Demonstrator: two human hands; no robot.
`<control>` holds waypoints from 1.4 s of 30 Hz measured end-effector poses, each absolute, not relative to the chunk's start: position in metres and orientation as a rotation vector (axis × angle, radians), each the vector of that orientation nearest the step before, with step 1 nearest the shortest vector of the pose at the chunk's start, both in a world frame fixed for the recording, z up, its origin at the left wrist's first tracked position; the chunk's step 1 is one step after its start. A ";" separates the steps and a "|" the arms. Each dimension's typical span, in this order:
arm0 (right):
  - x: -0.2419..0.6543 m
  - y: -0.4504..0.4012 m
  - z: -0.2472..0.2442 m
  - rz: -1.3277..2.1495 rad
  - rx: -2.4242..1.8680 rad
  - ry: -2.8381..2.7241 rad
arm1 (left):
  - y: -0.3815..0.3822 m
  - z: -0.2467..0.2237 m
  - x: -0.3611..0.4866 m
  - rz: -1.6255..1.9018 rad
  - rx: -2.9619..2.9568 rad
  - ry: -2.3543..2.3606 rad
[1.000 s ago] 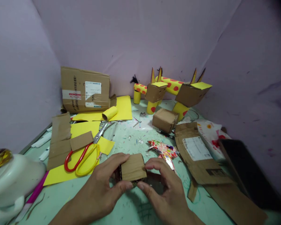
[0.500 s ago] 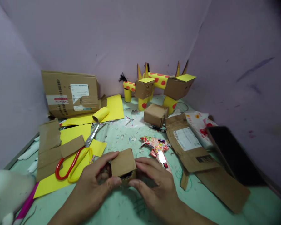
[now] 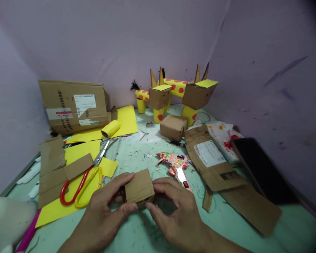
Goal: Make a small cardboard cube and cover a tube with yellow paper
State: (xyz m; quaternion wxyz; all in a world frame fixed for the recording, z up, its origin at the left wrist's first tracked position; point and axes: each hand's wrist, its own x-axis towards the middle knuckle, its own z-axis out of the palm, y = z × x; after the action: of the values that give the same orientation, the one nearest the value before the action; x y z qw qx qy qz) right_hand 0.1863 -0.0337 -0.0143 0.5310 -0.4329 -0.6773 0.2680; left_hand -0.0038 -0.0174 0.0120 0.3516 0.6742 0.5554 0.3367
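A small brown cardboard box is held between both hands low in the middle of the head view. Along its near side the top panel meets the wall with a thin dark gap. My left hand grips the box's left side, thumb at the near corner and fingers at the far left edge. On the other side, my right hand is closed on the right wall with fingertips and thumb. Beyond the right hand lies a floral-patterned glue gun. Red-and-yellow scissors rest on yellow paper at the left.
Two yellow, red-spotted cardboard animals stand at the back, a closed cardboard box before them. A large carton leans at back left, near a yellow tube. Cut cardboard and a dark phone-like slab lie right.
The top panel of the small box has come down, and the wide gap at its near side has narrowed. Both hands keep their hold. The whole view has shifted slightly.
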 end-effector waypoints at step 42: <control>0.195 -0.028 -0.019 0.688 -0.948 -1.667 | -0.018 0.010 -0.010 0.804 1.933 1.300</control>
State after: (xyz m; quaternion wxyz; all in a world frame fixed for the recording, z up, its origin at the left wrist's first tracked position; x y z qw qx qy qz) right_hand 0.1951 -0.0284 -0.0192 0.5244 -0.3960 -0.6968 0.2874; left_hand -0.0098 -0.0177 0.0096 0.3324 0.7398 0.4974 0.3078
